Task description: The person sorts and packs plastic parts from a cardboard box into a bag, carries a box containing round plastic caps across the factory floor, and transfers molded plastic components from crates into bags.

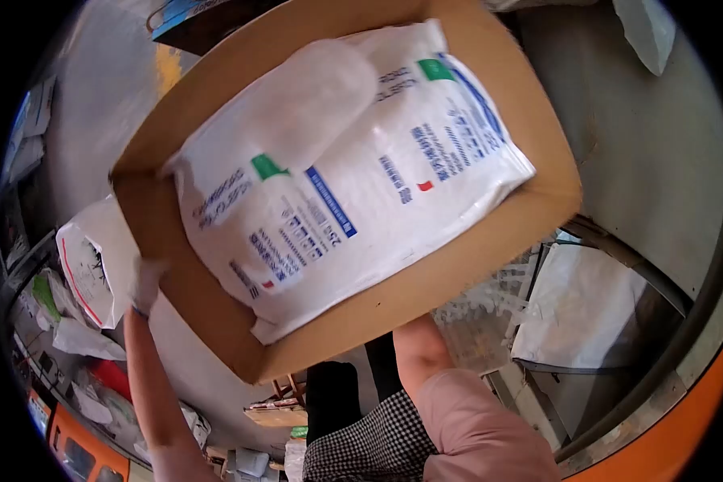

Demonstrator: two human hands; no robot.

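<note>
A large open cardboard box [377,309] is held up in front of me, tilted, its inside facing me. White plastic sacks [361,265] with blue print and green and red marks cover its bottom; a rounded, unprinted white part [313,88] bulges at the upper left. My left hand [146,285], in a whitish glove and blurred, is closed on the left side of the box. My right forearm [420,345] reaches under the near side of the box, where the box hides my right hand.
A white bag with a red stripe [96,261] and crumpled plastic lie at the left. A white sheet-like piece [574,305] sits at the right beside a dark curved edge [647,410]. Orange surfaces [667,442] show low on both sides. A blue box [189,24] is at the top.
</note>
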